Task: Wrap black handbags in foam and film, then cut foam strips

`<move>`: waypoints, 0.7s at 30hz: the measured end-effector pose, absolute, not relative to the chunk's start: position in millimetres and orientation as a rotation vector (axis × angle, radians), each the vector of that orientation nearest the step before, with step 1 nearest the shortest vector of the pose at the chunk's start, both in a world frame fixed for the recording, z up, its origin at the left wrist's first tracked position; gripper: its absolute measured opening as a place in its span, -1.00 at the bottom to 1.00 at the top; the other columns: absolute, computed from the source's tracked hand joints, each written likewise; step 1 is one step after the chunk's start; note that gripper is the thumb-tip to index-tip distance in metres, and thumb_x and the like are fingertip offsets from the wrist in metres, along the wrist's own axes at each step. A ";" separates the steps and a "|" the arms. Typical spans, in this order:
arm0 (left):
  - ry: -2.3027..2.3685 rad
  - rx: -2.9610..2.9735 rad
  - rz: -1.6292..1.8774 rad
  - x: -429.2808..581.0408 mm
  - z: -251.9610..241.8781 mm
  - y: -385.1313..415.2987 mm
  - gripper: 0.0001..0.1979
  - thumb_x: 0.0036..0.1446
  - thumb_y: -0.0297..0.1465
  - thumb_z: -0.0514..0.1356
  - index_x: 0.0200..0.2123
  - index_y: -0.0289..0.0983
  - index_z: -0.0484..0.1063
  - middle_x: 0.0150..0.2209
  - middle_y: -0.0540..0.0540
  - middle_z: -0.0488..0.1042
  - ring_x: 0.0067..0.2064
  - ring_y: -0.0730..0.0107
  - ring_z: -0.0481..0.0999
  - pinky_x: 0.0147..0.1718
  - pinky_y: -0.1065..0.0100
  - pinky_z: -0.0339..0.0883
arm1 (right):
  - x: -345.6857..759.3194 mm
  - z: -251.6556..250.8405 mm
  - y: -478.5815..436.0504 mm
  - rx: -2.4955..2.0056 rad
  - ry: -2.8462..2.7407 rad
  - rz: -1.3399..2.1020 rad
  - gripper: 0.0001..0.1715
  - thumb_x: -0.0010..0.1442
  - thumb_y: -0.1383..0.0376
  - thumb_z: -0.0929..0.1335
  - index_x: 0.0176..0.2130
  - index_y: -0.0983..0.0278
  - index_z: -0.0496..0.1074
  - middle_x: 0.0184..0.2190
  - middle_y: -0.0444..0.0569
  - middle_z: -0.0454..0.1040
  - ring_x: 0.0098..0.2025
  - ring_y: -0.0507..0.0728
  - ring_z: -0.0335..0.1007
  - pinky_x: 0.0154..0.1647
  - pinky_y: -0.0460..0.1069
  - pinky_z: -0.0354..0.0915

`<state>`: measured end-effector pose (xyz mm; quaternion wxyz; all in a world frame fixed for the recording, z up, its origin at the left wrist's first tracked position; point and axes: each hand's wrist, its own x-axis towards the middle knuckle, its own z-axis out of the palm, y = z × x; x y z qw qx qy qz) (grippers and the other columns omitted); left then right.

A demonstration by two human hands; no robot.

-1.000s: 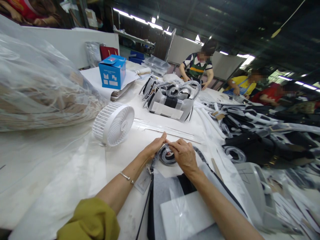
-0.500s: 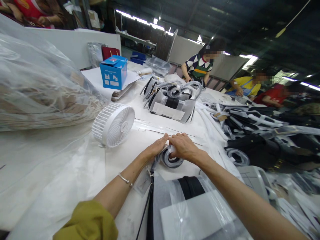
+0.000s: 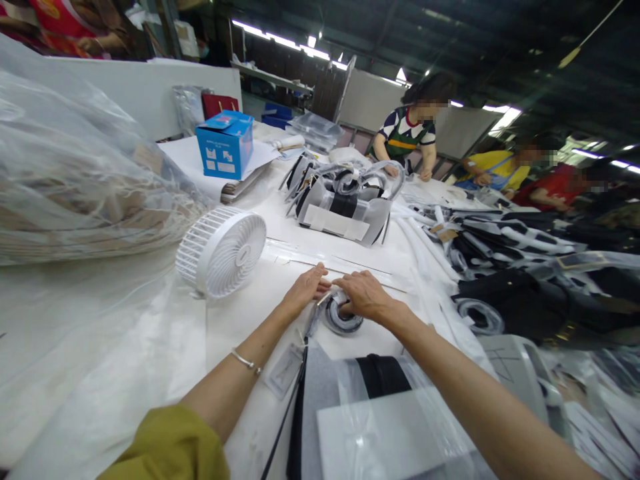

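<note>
A rolled-up strap in clear plastic wrap point(image 3: 345, 324) stands on the white table, just beyond a wrapped black bag point(image 3: 383, 377). My right hand point(image 3: 364, 293) grips the coil from above, its thumb side reaching into the middle of the roll. Just left of it, my left hand point(image 3: 307, 288) has its fingers stretched out, apart from the coil and holding nothing I can see. Pale sheeting and a white card point(image 3: 370, 433) cover much of the bag. A small clear packet point(image 3: 284, 370) lies at the bag's left side.
A white fan point(image 3: 223, 253) stands left of my hands, with a blue box point(image 3: 225, 145) behind it. Farther back sit more wrapped bags point(image 3: 333, 207). Black bags and straps point(image 3: 530, 300) are heaped at right. A large plastic sack point(image 3: 90, 173) fills the left; co-workers stand beyond.
My left hand has drawn back leftward from the coil and its fingers have straightened. My right hand stays on the coil. Across the table, a co-worker's arms have shifted.
</note>
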<state>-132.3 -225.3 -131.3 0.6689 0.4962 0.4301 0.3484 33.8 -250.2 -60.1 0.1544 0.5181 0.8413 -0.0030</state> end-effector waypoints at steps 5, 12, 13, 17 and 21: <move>1.016 1.155 0.877 -128.6 -137.7 -222.9 -0.28 0.14 0.19 -0.01 -0.08 -0.37 0.42 -0.17 -0.28 0.56 -0.15 0.18 0.58 -0.10 0.21 0.45 | 40.3 -67.8 -257.9 1.492 2.460 -0.048 -0.38 0.10 0.15 0.46 0.13 0.22 0.38 0.02 0.07 0.51 0.08 0.25 0.38 0.04 0.06 0.18; 1.030 1.211 0.941 -130.2 -141.5 -221.6 -0.32 0.16 0.16 0.00 -0.14 -0.37 0.45 -0.21 -0.27 0.57 -0.22 0.20 0.60 -0.14 0.19 0.49 | 35.2 -84.6 -251.7 1.567 2.477 -0.049 -0.80 0.25 0.25 0.35 -0.16 0.30 0.51 -0.17 0.13 0.54 -0.03 0.25 0.42 0.00 0.07 0.17; 1.035 1.217 0.951 -130.8 -142.2 -220.7 -0.32 0.16 0.16 0.01 -0.14 -0.37 0.45 -0.21 -0.27 0.57 -0.22 0.20 0.60 -0.14 0.18 0.49 | 35.4 -86.3 -249.1 1.605 2.474 -0.051 -0.79 0.26 0.25 0.34 -0.16 0.30 0.50 -0.16 0.14 0.54 -0.02 0.26 0.42 0.01 0.07 0.16; 1.046 1.240 1.006 -131.7 -146.6 -217.3 -0.34 0.16 0.16 0.00 -0.14 -0.35 0.44 -0.15 -0.27 0.56 -0.12 0.18 0.59 -0.05 0.18 0.46 | 37.1 -91.9 -235.5 1.776 2.452 -0.109 -0.76 0.25 0.21 0.34 -0.19 0.30 0.52 -0.16 0.15 0.54 -0.04 0.26 0.43 -0.01 0.08 0.20; 1.056 1.298 1.011 -131.1 -150.4 -215.3 -0.33 0.19 0.15 -0.07 -0.12 -0.33 0.42 -0.13 -0.25 0.56 -0.06 0.17 0.57 -0.02 0.19 0.45 | 43.5 -89.8 -225.7 1.911 2.451 -0.284 -0.68 0.15 0.17 0.41 -0.09 0.24 0.54 -0.12 0.06 0.56 -0.05 0.23 0.45 -0.06 0.03 0.28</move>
